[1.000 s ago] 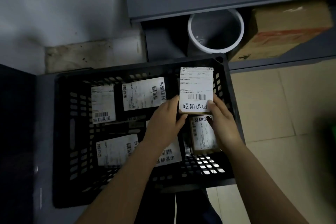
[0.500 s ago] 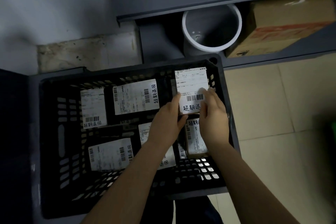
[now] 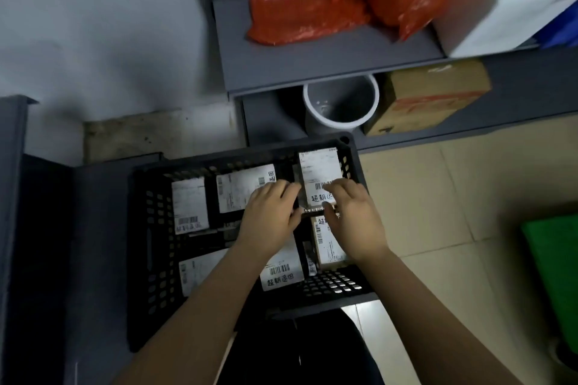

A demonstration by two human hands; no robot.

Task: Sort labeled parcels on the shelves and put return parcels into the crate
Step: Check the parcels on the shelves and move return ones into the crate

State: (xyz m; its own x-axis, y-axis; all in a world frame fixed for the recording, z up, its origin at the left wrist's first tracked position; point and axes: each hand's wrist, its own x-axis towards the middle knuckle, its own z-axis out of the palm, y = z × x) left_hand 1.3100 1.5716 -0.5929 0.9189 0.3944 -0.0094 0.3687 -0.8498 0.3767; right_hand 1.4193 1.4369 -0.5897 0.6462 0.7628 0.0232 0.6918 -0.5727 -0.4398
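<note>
Parcel shift: since half a second ago the parcel has sunk closer into the crate's far right corner, and both hands have slid further over its near half.
Parcel place: centre-right of the frame, against the far and right walls of the crate, label up, handwritten return mark at its near end.
Long axis: runs up and down the frame, away from the person, parallel to the crate's right wall.
Direction from hands: it lies just up-frame of both, so any pull-back runs straight down the frame.
Left hand: fingers bent against the parcel's left edge; blur hides whether they grip or only touch.
Right hand: fingers curve over the barcode and the thumb sits at the near edge, a light pinch on the parcel.
Nearer hand: the right, which covers more of the label; the left reaches only the side.
Neighbour: another labelled parcel just down-frame, partly under the right wrist, very near the held one.
Other returns: more labelled parcels lie flat in the crate's left and middle.
Judgement: placing looks nearly done; what remains is likely to let go and draw back without dragging the neighbour.
Shelf: upper centre, carrying orange bags.
</note>
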